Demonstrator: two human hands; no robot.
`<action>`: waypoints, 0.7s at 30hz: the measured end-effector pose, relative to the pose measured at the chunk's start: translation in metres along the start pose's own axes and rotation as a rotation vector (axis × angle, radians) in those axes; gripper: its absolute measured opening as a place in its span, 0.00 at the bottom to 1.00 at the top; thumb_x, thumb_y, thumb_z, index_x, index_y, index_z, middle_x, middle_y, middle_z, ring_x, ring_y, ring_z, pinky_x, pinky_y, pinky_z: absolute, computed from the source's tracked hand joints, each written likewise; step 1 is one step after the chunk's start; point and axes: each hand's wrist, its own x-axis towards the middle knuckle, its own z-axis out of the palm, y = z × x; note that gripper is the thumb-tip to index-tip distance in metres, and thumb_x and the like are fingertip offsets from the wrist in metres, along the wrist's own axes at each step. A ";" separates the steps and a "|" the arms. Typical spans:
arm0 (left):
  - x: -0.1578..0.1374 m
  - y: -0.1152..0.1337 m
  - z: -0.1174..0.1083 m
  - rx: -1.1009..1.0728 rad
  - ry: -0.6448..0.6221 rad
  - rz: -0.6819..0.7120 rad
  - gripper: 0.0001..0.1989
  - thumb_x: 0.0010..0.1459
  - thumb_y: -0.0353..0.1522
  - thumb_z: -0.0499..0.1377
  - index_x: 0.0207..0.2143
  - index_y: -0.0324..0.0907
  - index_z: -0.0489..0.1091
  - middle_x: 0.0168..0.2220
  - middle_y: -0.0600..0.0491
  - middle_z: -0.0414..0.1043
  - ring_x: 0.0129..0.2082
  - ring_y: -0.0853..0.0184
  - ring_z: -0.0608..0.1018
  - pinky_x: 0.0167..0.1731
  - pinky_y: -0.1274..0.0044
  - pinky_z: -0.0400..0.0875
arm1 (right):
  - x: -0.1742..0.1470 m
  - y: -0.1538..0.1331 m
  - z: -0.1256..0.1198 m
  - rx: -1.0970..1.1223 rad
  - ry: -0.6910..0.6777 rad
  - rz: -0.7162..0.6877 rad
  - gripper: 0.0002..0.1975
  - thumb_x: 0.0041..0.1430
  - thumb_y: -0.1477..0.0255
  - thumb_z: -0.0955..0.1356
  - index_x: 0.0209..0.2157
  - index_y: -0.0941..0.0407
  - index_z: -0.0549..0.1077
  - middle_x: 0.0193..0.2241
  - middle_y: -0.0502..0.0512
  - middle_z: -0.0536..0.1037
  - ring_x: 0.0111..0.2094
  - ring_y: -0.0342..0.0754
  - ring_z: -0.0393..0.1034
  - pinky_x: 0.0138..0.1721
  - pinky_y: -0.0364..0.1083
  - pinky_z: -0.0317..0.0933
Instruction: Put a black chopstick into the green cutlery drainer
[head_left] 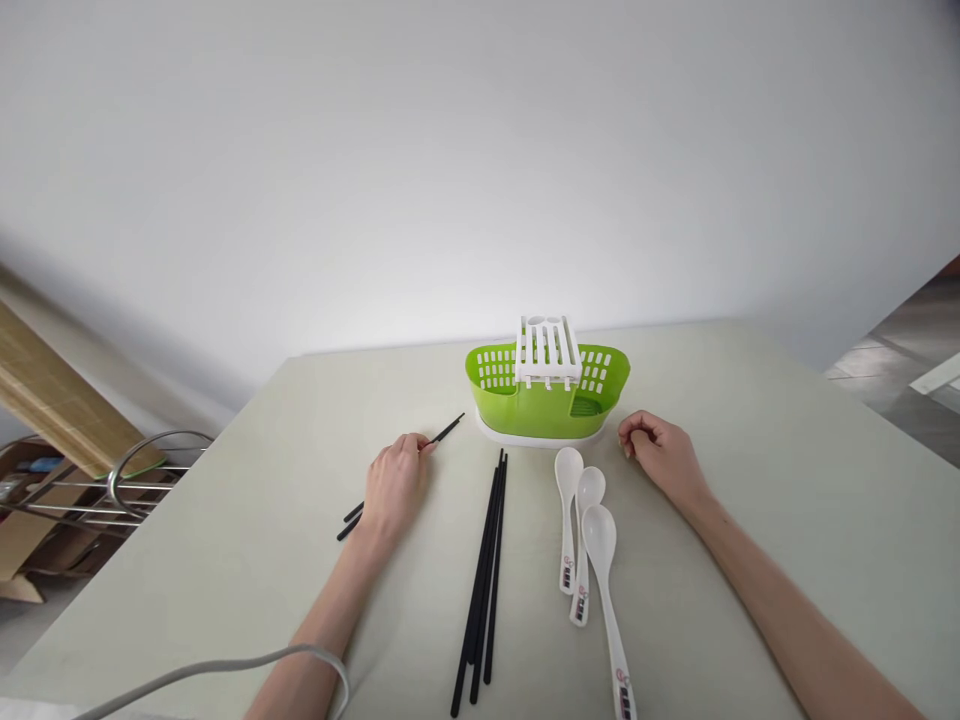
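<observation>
My left hand [396, 482] is closed around a pair of black chopsticks [450, 428], low over the table's left half. Their tips point away toward the green basket, and the thicker ends stick out behind the wrist. My right hand [664, 455] rests on the tabletop with curled fingers and nothing visible in it, just right of the basket. Several more black chopsticks [486, 570] lie in a loose bundle between my arms. Beside them are three white spoons [600, 540], bowls facing the basket. The green cutlery basket [506, 410] stands upright on a white base, a slotted white rack [548, 350] across its middle.
The pale table [787, 480] meets a white wall [480, 180] at the back. A grey cable [225, 664] crosses over my left forearm. Left of the table are a metal wire rack [142, 490], cardboard boxes and a slanted brown board [67, 390].
</observation>
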 end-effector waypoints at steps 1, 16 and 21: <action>0.000 0.000 -0.003 -0.056 0.004 -0.023 0.12 0.73 0.37 0.48 0.43 0.45 0.69 0.40 0.49 0.80 0.35 0.59 0.80 0.34 0.71 0.65 | 0.000 0.000 0.000 0.002 0.000 -0.001 0.09 0.51 0.72 0.61 0.28 0.52 0.72 0.21 0.48 0.75 0.26 0.48 0.68 0.33 0.47 0.60; -0.005 0.009 -0.034 -1.107 0.514 0.047 0.19 0.70 0.49 0.57 0.37 0.43 0.67 0.24 0.60 0.52 0.22 0.73 0.57 0.25 0.77 0.54 | 0.000 0.000 0.000 -0.001 0.001 0.022 0.09 0.50 0.71 0.61 0.27 0.51 0.72 0.21 0.48 0.74 0.24 0.48 0.68 0.32 0.47 0.60; -0.001 0.011 -0.039 -1.304 0.581 0.037 0.23 0.66 0.51 0.61 0.31 0.42 0.64 0.23 0.62 0.47 0.19 0.76 0.53 0.22 0.78 0.48 | 0.000 -0.002 -0.001 -0.014 0.006 0.027 0.09 0.50 0.71 0.61 0.27 0.52 0.72 0.20 0.48 0.74 0.23 0.48 0.67 0.31 0.47 0.59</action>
